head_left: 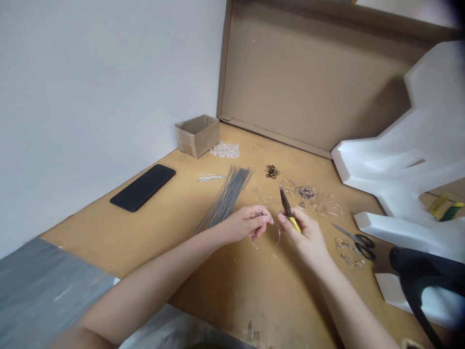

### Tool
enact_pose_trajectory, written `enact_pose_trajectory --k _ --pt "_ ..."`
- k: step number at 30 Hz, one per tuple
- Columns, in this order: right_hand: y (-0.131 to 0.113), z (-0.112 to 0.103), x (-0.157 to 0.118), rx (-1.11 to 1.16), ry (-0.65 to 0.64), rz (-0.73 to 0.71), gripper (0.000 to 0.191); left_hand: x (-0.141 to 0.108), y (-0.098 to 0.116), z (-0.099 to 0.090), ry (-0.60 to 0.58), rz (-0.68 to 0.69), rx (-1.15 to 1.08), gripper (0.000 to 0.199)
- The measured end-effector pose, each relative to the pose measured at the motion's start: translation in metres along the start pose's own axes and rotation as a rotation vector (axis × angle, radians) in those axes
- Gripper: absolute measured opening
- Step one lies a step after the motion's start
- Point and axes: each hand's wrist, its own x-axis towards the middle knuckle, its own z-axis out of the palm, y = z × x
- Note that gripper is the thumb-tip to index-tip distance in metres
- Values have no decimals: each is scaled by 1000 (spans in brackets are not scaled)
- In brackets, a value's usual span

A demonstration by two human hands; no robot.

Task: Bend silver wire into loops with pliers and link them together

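My left hand pinches a thin curved wire over the table. Close to its right, my right hand is closed around pliers with dark jaws and a yellow handle, the jaws pointing up and away. My right thumb and forefinger are also near the wire, though whether they touch it I cannot tell. Behind my left hand lies a bundle of straight grey wires. Beyond the pliers are a loose heap of bent wire pieces and a small pile of black rings.
A small cardboard box stands by the wall, with a pile of clear small pieces beside it. A black phone lies left. Scissors and wire loops lie right, near white foam packaging. A large cardboard panel rises behind.
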Motion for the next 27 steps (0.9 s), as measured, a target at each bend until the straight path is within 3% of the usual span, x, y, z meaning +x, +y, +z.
enact_pose_trajectory --k 5,10,16,21,27 --pt "3 0 1 -11 -25 21 22 2 -4 -1 19 -22 -13 23" --pt "7 -8 2 -94 -51 22 23 2 0 -2 149 -3 36 22" --pt "-5 -25 -10 -564 110 -140 25 3 4 -4 353 29 120 20" --pt "-13 -20 -16 -1006 84 -199 22 1 2 -1 468 106 231 20" --pt "-9 -12 -13 -1096 123 -243 21 -2 1 1 501 134 373 22"
